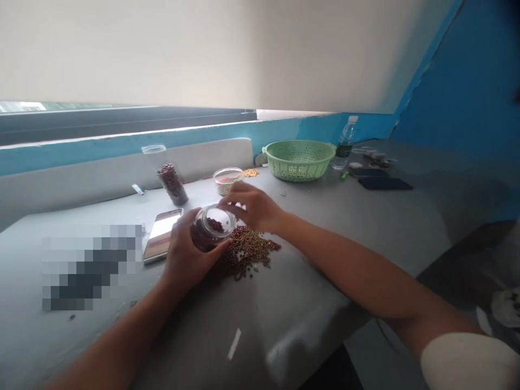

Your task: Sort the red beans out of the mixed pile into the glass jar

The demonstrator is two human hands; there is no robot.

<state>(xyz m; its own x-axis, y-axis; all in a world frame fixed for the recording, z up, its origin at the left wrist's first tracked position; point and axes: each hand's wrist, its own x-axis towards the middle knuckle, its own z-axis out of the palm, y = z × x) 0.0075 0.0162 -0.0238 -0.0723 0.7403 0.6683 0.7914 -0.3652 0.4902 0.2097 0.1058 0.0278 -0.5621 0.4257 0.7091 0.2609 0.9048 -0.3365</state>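
My left hand [187,254] is wrapped around a clear jar [206,234] that stands tilted on the table with dark red beans [215,223] inside. At the jar's far right rim is my right hand [254,206], its fingers bent together in a pinch. What the fingertips hold, if anything, is too small to make out. Beside the jar a loose pile of mixed red and green beans [249,249] spreads over the tabletop. Just beyond my right hand sits a clear round tub [223,187] with pale green beans in it.
A tall clear jar of dark red beans [173,181] stands at the back left. A phone [162,235] lies left of my left hand. Yellow kernels [251,173], a green basket [300,168] and a water bottle [344,143] are farther back. Dark flat objects [384,184] lie right.
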